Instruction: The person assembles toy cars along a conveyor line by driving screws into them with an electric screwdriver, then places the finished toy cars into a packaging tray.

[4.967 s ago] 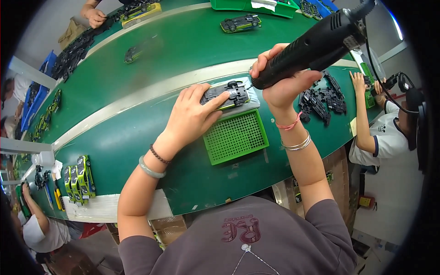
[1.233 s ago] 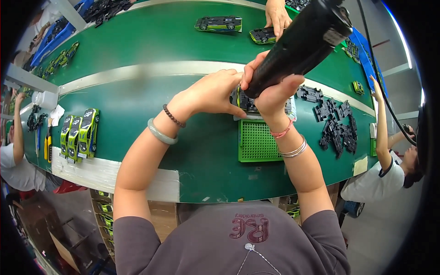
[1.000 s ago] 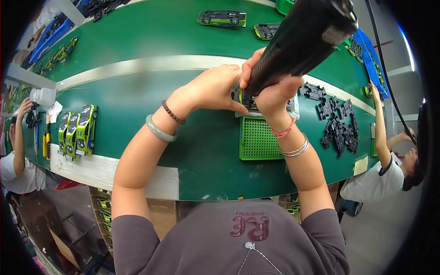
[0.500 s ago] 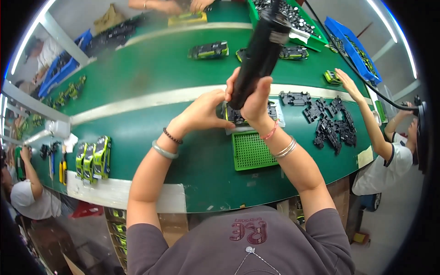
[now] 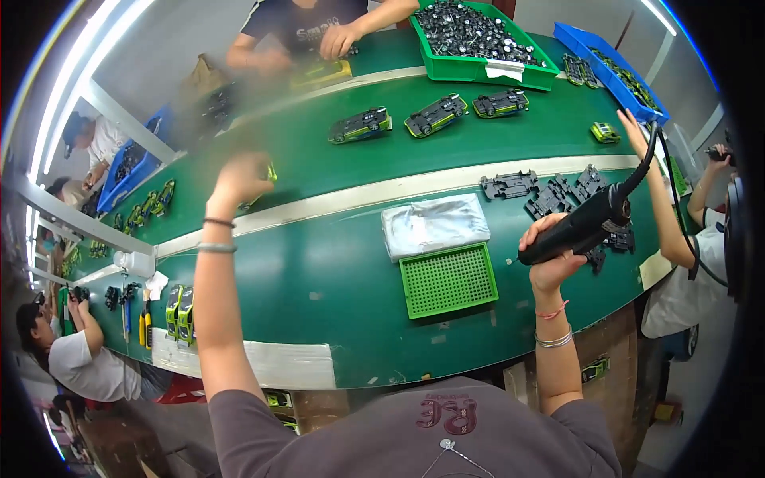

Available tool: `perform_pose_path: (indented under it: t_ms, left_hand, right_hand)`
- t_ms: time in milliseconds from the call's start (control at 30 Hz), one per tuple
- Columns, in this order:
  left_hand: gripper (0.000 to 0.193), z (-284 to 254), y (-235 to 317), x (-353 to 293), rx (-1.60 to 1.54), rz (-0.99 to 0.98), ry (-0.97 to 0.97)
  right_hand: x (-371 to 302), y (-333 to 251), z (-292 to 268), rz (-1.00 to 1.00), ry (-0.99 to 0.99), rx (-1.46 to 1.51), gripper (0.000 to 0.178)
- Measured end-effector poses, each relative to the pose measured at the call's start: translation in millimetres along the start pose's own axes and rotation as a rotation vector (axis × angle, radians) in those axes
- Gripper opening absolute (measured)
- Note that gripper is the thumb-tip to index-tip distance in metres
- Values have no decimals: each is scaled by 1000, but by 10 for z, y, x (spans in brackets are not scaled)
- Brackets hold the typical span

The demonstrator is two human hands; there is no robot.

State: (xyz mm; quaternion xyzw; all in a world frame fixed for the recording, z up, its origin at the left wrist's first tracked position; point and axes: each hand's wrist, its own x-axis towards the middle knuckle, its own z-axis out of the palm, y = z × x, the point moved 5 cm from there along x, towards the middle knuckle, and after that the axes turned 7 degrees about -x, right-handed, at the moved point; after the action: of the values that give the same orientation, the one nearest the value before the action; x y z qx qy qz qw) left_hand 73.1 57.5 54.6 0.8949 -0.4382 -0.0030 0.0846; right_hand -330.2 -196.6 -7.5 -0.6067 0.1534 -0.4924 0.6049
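Observation:
My right hand [image 5: 554,267] is wrapped round a black electric screwdriver [image 5: 582,229], tilted with its tip towards the left, beside the black car chassis parts [image 5: 550,199]. Far out on the left, my left hand [image 5: 241,182] grips a small green toy car [image 5: 271,173] over the green conveyor belt. Most of that car hides behind my fingers, and a smear blurs the area. Between my arms lies a silver-wrapped flat pad [image 5: 437,225], with nothing on top. Touching its near edge is a green perforated tray [image 5: 449,280].
Upside-down toy cars [image 5: 436,115] sit across the belt. Beyond stand a green crate of small parts [image 5: 478,40] and a blue crate [image 5: 613,72]. A co-worker's hand [image 5: 341,41] works opposite; another's arm [image 5: 661,207] reaches in from the right. Finished-looking cars [image 5: 180,312] stand at left.
My left hand has carried the toy car off the pad, away to the far left. My right hand has moved right and swung the screwdriver from upright to slanting.

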Motion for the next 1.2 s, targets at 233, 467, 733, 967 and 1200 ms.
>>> perform_pose_path:
  t_ms: [233,467,733,967,1200]
  left_hand:
    - [41,251,574,319,-476,310,166]
    - [31,419,1536,675,-429,544,120]
    - [34,1118,2346,889,-307,656,154]
    - [34,538,296,160,-70,191,41]
    - [33,-634,-1614,-1605,-229,-467,373]
  right_hand:
    - [29,12,-13,25,-23,37,88]
    - [8,20,11,7,-34,-32,89]
    - [-24,51,8,-4,-77,-28,88]
    - [-36,127,38,1,-80,38,90]
    - [-68,283,-20,-9,-112,-86,96]
